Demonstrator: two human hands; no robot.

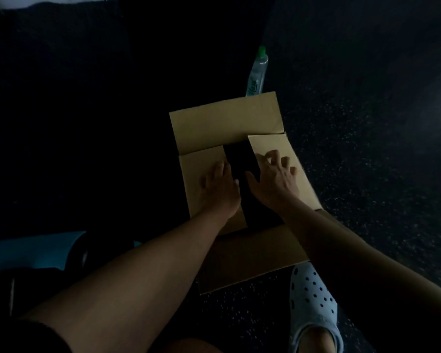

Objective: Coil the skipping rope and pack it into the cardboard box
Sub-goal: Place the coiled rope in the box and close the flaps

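We press both side flaps of the cardboard box [224, 128] down on the dark speckled floor [367, 154].

Our left hand [220, 186] lies flat on the left flap with fingers straight and close together; our right hand [275, 178] rests on the right flap, fingers spread and slightly bent, holding nothing. Between the flaps the gap is black, so we cannot tell whether the skipping rope is inside. A clear bottle with a green cap [257, 72] lies just beyond the far flap, and a pale perforated clog [313, 304] sits beside the near flap.
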